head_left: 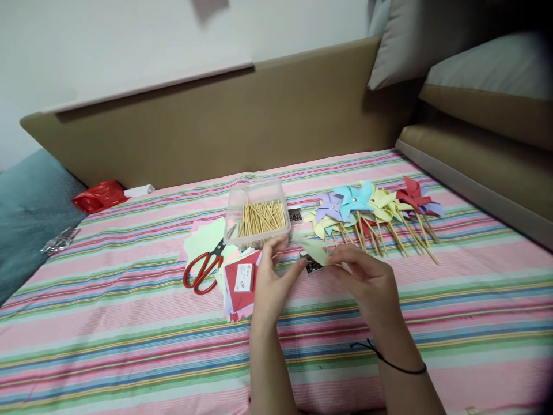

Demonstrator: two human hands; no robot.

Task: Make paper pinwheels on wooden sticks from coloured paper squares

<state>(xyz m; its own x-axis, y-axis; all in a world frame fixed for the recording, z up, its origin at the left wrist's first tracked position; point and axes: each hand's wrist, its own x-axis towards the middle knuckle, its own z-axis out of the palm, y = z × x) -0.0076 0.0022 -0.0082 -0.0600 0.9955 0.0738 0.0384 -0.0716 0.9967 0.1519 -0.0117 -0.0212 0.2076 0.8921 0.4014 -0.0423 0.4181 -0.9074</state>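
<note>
A piece of pale green paper (318,253), partly cut or folded, is held up in front of me. My right hand (365,276), a dark cord around its wrist, pinches the paper's right side between thumb and fingers. On the other side, my left hand (273,276) has its thumb and forefinger apart, the thumb tip close to the paper's left edge; I cannot tell whether it touches. Below the paper lies a small clear packet of dark bits (311,265). A clear plastic box (233,202) of thin wooden sticks (262,219) stands just beyond my left hand.
Red-handled scissors (203,274) lie on coloured paper sheets (207,233) at left. A white card (244,278) rests on a red paper square (241,300). Several paper pinwheels (355,199) on sticks lie at right. Another small packet (295,215) sits beside the box. Cushions (488,104) border the striped cloth (151,340).
</note>
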